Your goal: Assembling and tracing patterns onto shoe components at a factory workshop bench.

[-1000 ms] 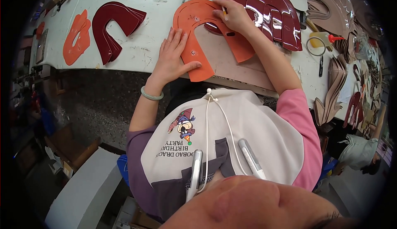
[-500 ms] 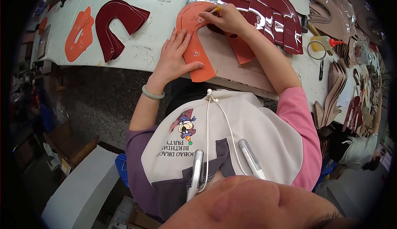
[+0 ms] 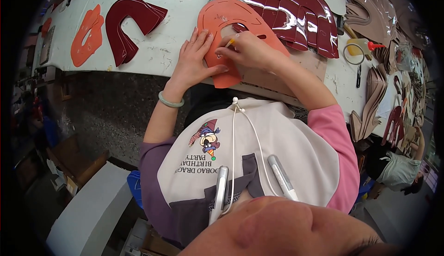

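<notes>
A U-shaped orange template (image 3: pixel 218 12) with narrow slots lies near the table's front edge. My left hand (image 3: pixel 193 63) rests flat on its left leg, fingers spread. My right hand (image 3: pixel 253 51) pinches a slim yellow pencil-like stick (image 3: pixel 230 42) above the lower part of that same leg; the hand hides whether its tip touches. Glossy dark red sheet shows along the template's inner curve and through a slot in its right arm. More glossy dark red curved pieces (image 3: pixel 300 18) overlap just behind and to the right.
Left on the white table (image 3: pixel 155 48) lie a matte dark red curved stack (image 3: pixel 121 25) and orange templates (image 3: pixel 88 36). To the right are a yellow bottle with a red nozzle (image 3: pixel 358 45), a metal ring (image 3: pixel 354 61), a black pen (image 3: pixel 358 76) and beige cut pieces (image 3: pixel 370 101).
My right hand has moved with the yellow stick from the template's top curve down toward its lower left leg. The template's right arm now shows more. My left hand stays on the template.
</notes>
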